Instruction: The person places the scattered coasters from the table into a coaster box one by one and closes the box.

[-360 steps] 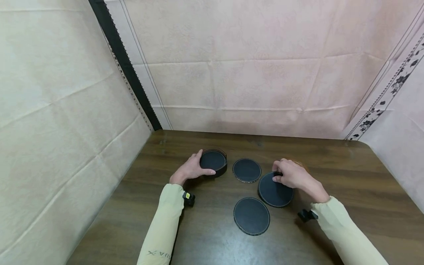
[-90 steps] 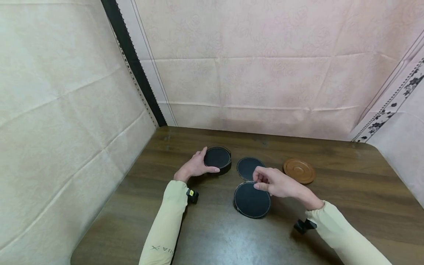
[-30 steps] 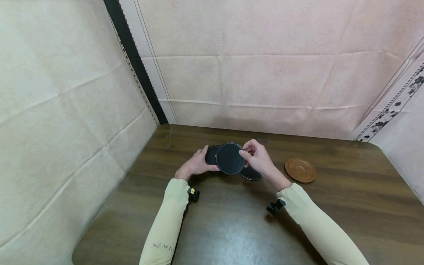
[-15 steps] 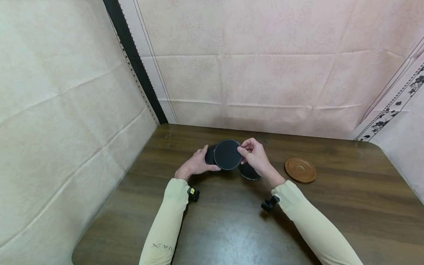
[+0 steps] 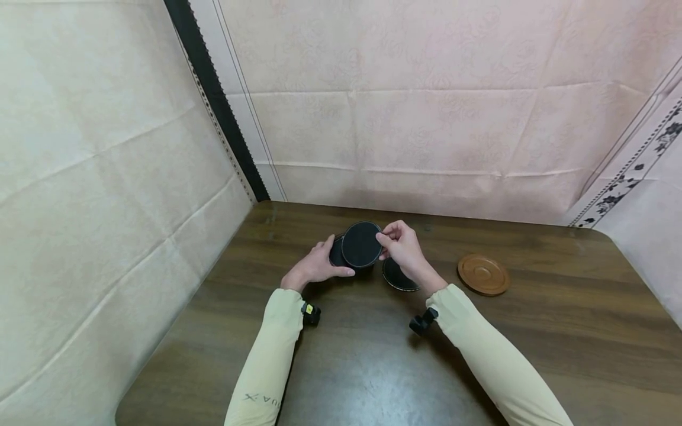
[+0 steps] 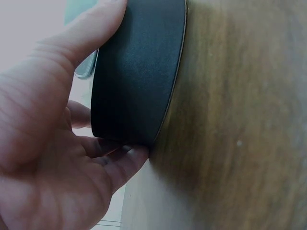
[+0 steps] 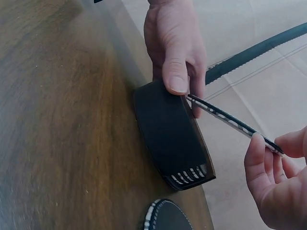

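Observation:
My left hand grips a round black coaster holder on the table, thumb on the near side and fingers round the far side. My right hand pinches a thin round black coaster by its right edge. In the right wrist view that coaster, with its pale-stitched rim, is tilted, its far edge right at the top rim of the holder beside the left thumb. Another black coaster lies on the table under the right hand, partly hidden by it. The holder's inside is mostly covered by the held coaster.
A brown round disc with ring grooves lies on the wooden table, right of the right hand. Pale cloth walls stand behind and at both sides. Each wrist wears a small black camera.
The right hand has lifted the nearer coaster off the table and carried it up and left over the holder. Over the last second it edged further left. The left hand stays on the holder.

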{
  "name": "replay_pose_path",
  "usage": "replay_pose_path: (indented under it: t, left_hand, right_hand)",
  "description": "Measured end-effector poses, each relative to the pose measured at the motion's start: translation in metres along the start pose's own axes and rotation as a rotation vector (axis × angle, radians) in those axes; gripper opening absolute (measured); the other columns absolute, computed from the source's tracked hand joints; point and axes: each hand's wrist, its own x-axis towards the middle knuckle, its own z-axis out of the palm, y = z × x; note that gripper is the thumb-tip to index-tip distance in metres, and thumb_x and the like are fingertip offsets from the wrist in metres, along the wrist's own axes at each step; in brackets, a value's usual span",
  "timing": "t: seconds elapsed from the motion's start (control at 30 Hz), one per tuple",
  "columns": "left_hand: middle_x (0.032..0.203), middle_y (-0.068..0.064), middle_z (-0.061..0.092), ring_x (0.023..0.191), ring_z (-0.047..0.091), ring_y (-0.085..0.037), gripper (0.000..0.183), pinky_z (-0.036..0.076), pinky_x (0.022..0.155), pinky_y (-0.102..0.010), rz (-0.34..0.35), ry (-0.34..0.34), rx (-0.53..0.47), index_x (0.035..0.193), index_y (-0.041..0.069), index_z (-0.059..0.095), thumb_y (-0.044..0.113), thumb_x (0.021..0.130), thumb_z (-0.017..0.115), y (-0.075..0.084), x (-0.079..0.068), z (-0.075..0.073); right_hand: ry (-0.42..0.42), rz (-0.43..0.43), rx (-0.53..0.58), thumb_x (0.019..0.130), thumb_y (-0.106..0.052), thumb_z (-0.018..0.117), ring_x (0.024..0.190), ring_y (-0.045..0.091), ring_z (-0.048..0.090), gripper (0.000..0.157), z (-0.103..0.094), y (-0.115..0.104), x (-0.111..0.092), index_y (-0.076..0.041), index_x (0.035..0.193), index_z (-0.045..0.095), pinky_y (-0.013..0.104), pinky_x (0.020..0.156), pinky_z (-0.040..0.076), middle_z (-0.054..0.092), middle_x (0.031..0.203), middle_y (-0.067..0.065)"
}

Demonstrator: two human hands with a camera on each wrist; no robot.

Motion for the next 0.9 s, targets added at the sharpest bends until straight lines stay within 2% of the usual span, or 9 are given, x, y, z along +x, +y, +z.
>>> replay_pose_path:
  t: [0.2, 0.43, 0.63, 0.77, 0.9]
  left_hand:
    - [0.158, -0.018, 0.027, 0.143, 0.033, -0.032, 0.126, 0.034, 0.113, -0.052, 0.008, -0.001, -0.003, 0.159, 0.014, 0.008, 0.068, 0.069, 0.076, 0.000, 0.000, 0.001]
    - [0.159, -0.017, 0.025, 0.144, 0.032, -0.032, 0.125, 0.034, 0.113, -0.052, -0.004, -0.001, 0.001, 0.159, 0.015, 0.007, 0.068, 0.070, 0.076, 0.000, 0.000, 0.000]
    - [0.160, -0.017, 0.024, 0.144, 0.031, -0.032, 0.125, 0.034, 0.113, -0.052, -0.015, -0.012, 0.000, 0.160, 0.017, 0.005, 0.069, 0.070, 0.076, 0.000, 0.001, -0.001]
    - [0.160, -0.018, 0.023, 0.144, 0.031, -0.032, 0.125, 0.034, 0.113, -0.053, -0.009, -0.014, 0.008, 0.160, 0.016, 0.004, 0.068, 0.071, 0.075, 0.000, 0.001, -0.001]
    - [0.160, -0.019, 0.022, 0.144, 0.031, -0.033, 0.123, 0.035, 0.112, -0.054, -0.010, -0.016, 0.013, 0.159, 0.015, 0.005, 0.067, 0.072, 0.075, 0.001, 0.000, -0.002]
  right_hand:
    - [-0.010, 0.043, 0.016, 0.095, -0.009, 0.063, 0.054, 0.015, 0.057, 0.019, 0.008, 0.005, 0.002, -0.001, 0.106, 0.049, 0.026, 0.055, 0.056, 0.053, 0.082, 0.006]
    - [-0.031, 0.065, 0.044, 0.096, -0.008, 0.061, 0.055, 0.016, 0.060, 0.022, 0.009, 0.009, 0.005, 0.001, 0.110, 0.047, 0.027, 0.057, 0.057, 0.054, 0.083, 0.008]
    - [-0.118, 0.130, 0.050, 0.098, -0.006, 0.057, 0.066, 0.018, 0.064, 0.031, 0.008, 0.011, 0.007, 0.004, 0.125, 0.046, 0.030, 0.066, 0.060, 0.054, 0.093, 0.012]
    - [-0.176, 0.148, 0.038, 0.098, -0.004, 0.057, 0.071, 0.020, 0.062, 0.037, 0.009, 0.011, 0.007, 0.003, 0.132, 0.045, 0.033, 0.071, 0.060, 0.054, 0.094, 0.012]
    - [-0.208, 0.152, -0.048, 0.096, -0.005, 0.059, 0.071, 0.019, 0.059, 0.041, 0.008, 0.011, 0.006, 0.001, 0.135, 0.047, 0.033, 0.068, 0.060, 0.055, 0.090, 0.009]
